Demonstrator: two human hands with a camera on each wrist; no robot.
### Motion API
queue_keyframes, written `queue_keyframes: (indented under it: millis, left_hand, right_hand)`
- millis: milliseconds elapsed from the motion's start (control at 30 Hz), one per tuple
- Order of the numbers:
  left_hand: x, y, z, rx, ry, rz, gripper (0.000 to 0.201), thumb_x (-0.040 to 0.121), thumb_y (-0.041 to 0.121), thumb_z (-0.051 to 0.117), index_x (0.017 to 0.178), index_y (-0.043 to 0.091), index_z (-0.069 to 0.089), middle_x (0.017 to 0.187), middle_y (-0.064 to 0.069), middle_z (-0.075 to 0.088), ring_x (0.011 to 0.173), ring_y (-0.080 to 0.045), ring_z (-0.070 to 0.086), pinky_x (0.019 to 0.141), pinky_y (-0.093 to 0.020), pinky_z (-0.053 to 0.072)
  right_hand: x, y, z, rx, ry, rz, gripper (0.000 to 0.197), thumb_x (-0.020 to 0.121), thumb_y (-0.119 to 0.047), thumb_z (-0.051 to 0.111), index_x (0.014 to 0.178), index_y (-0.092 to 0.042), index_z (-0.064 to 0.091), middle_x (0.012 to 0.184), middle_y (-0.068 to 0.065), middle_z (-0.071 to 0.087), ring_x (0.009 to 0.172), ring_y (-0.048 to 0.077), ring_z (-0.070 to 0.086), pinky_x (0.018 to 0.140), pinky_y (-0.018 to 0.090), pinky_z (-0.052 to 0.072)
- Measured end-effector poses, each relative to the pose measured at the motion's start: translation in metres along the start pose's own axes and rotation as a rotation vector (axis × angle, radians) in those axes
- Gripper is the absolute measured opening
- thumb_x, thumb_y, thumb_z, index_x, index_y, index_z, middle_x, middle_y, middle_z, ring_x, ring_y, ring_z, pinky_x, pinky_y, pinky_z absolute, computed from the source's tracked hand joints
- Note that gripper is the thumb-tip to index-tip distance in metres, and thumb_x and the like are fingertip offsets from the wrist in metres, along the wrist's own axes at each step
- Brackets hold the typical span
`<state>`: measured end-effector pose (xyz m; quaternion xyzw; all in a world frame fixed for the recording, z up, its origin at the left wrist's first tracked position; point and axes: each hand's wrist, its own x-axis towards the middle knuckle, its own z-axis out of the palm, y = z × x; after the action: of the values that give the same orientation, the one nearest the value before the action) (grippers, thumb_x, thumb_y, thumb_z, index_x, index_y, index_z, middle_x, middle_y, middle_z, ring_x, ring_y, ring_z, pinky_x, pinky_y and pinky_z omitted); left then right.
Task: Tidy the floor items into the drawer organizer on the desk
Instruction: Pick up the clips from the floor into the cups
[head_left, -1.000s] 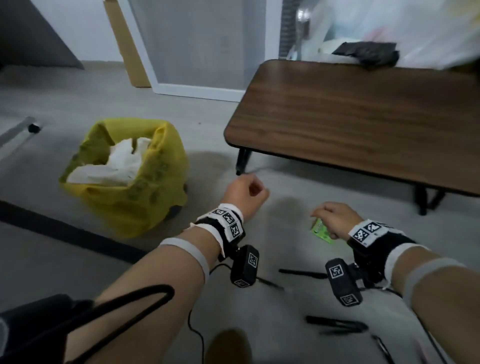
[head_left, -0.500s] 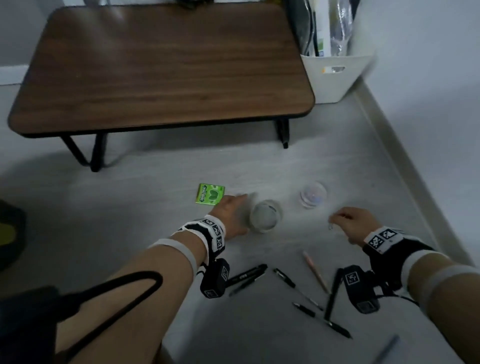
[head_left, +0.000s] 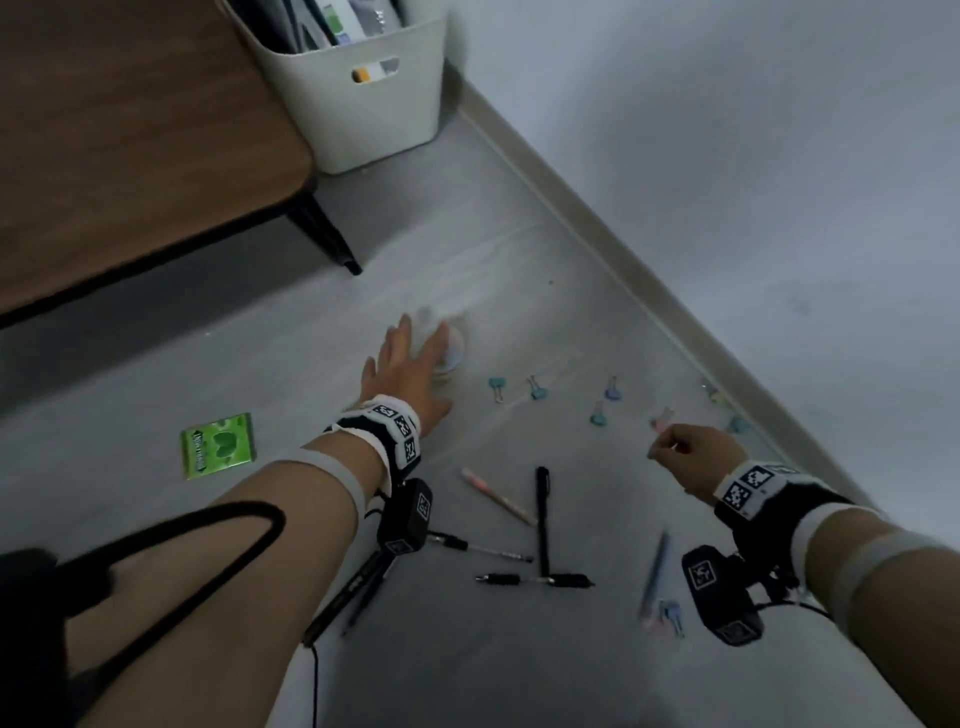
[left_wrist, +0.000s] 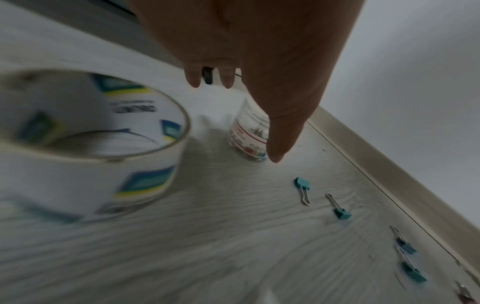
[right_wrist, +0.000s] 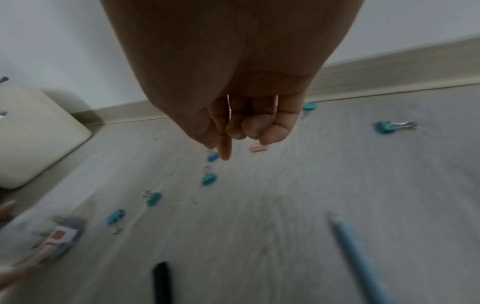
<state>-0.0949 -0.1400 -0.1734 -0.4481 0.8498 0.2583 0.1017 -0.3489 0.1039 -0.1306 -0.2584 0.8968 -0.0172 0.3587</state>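
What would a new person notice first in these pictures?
The left hand reaches out, fingers spread, over a small clear jar on the grey floor. Right of it lie scattered binder clips, and pens lie nearer the person. A green packet lies alone at the left.

light: dim, flat, bluish | shadows: soft | blur: motion smear lower left of both wrist views | edges: wide-angle bending

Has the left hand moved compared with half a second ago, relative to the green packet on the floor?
Yes. The left hand has moved away from the green packet, toward the wall, and now reaches, fingers straight, over the small clear jar.
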Motion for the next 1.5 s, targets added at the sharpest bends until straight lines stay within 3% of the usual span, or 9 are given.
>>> queue_keyframes:
  millis: [133, 267, 433, 600, 767, 1033, 1200, 1367, 1500]
  left_hand:
    - [0.028, 0.033, 0.013, 0.233, 0.087, 0.094, 0.088, 0.085, 0.043, 0.067, 0.155, 0.038, 0.014, 0.167, -0.005, -0.005, 0.153, -0.026, -0.009, 0.121, -0.051, 0.0]
    - [0.021, 0.077, 0.037, 0.288, 0.088, 0.318, 0.071, 0.086, 0.03, 0.066, 0.15, 0.03, 0.033, 0.158, -0.008, 0.028, 0.141, -0.032, 0.03, 0.111, -0.047, 0.033]
    - [0.024, 0.09, 0.061, 0.091, -0.036, 0.063, 0.069, 0.086, 0.027, 0.067, 0.147, 0.028, 0.035, 0.139, -0.013, 0.038, 0.125, -0.036, 0.04, 0.09, -0.044, 0.049]
    - [0.033, 0.106, 0.084, -0.02, -0.034, 0.1, 0.067, 0.081, 0.027, 0.074, 0.141, 0.031, 0.045, 0.131, -0.01, 0.037, 0.116, -0.035, 0.038, 0.096, -0.039, 0.043]
    - [0.031, 0.131, 0.096, -0.005, -0.078, 0.089, 0.059, 0.085, 0.019, 0.069, 0.136, 0.035, 0.044, 0.142, -0.01, 0.027, 0.115, -0.039, 0.038, 0.091, -0.04, 0.044]
    - [0.006, 0.128, 0.096, 0.063, -0.096, 0.092, 0.047, 0.088, 0.007, 0.057, 0.133, 0.021, 0.047, 0.152, -0.01, 0.025, 0.125, -0.036, 0.037, 0.091, -0.04, 0.046]
    - [-0.006, 0.133, 0.081, 0.097, -0.19, 0.04, 0.051, 0.082, 0.002, 0.06, 0.129, 0.013, 0.045, 0.134, -0.014, 0.035, 0.111, -0.037, 0.044, 0.074, -0.039, 0.046]
    - [-0.009, 0.127, 0.081, 0.087, -0.169, -0.008, 0.026, 0.089, 0.004, 0.057, 0.115, 0.008, 0.052, 0.128, -0.015, 0.04, 0.105, -0.035, 0.051, 0.07, -0.035, 0.039]
    - [-0.021, 0.112, 0.087, 0.03, -0.131, 0.0, 0.029, 0.084, -0.001, 0.052, 0.111, 0.008, 0.05, 0.117, -0.017, 0.044, 0.097, -0.037, 0.055, 0.068, -0.035, 0.038]
  right_hand:
    - [-0.013, 0.054, 0.005, -0.017, -0.003, 0.057, 0.01, 0.094, -0.029, 0.058, 0.091, -0.022, 0.066, 0.077, -0.005, 0.058, 0.076, 0.021, 0.055, 0.07, 0.026, 0.04]
    - [-0.031, 0.077, 0.015, -0.028, -0.032, 0.084, 0.01, 0.094, -0.028, 0.055, 0.09, -0.024, 0.063, 0.091, -0.001, 0.065, 0.082, 0.021, 0.06, 0.077, 0.03, 0.047]
    - [-0.019, 0.062, 0.014, -0.051, -0.038, -0.007, 0.016, 0.091, -0.032, 0.059, 0.106, -0.027, 0.055, 0.106, 0.001, 0.052, 0.09, 0.019, 0.059, 0.081, 0.027, 0.043]
    - [0.014, 0.036, 0.0, -0.038, 0.016, -0.118, 0.052, 0.086, -0.035, 0.066, 0.131, -0.024, 0.044, 0.125, 0.005, 0.041, 0.1, 0.024, 0.06, 0.091, 0.036, 0.05]
    - [0.049, 0.013, 0.003, -0.28, -0.015, -0.228, 0.098, 0.079, -0.046, 0.071, 0.154, -0.035, 0.009, 0.164, 0.008, 0.002, 0.15, 0.032, 0.015, 0.116, 0.049, 0.029]
    - [0.076, -0.012, 0.032, -0.409, -0.184, -0.3, 0.106, 0.082, -0.046, 0.071, 0.155, -0.037, -0.007, 0.163, 0.003, -0.022, 0.152, 0.035, -0.011, 0.121, 0.053, 0.018]
    - [0.079, -0.012, 0.025, -0.506, -0.208, -0.296, 0.108, 0.081, -0.053, 0.069, 0.153, -0.04, -0.01, 0.163, 0.003, -0.023, 0.152, 0.036, -0.008, 0.12, 0.055, 0.017]
    - [0.077, -0.014, 0.028, -0.486, -0.156, -0.274, 0.101, 0.083, -0.053, 0.068, 0.153, -0.043, -0.003, 0.165, 0.0, -0.016, 0.152, 0.033, -0.005, 0.12, 0.055, 0.014]
    - [0.07, -0.025, 0.034, -0.447, 0.029, -0.299, 0.074, 0.084, -0.048, 0.067, 0.146, -0.035, 0.029, 0.16, 0.002, 0.02, 0.143, 0.037, 0.024, 0.111, 0.053, 0.033]
